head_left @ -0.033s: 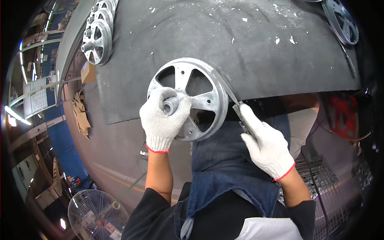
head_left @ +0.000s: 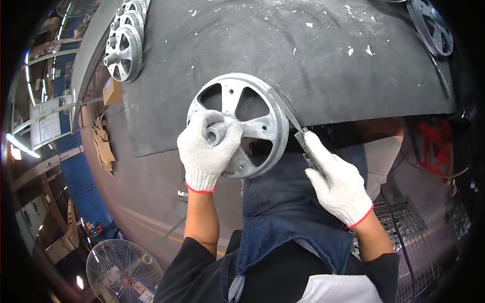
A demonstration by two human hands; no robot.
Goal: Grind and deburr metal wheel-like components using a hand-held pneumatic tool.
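Observation:
A silver-grey cast metal wheel with spokes, openings and a central hub is tilted at the near edge of the dark table. My left hand, in a white knit glove with a red cuff, is closed around the wheel's hub, thumb and fingers on either side of its hollow end. My right hand, gloved alike, grips the handle of a narrow flat-bladed tool; whether it is a file or a scraper I cannot tell. Its blade lies along the wheel's right rim.
Similar wheels stand in a row at the table's far left. Another wheel and a thin dark rod lie far right. White flakes dot the tabletop. A fan is lower left, a wire basket lower right.

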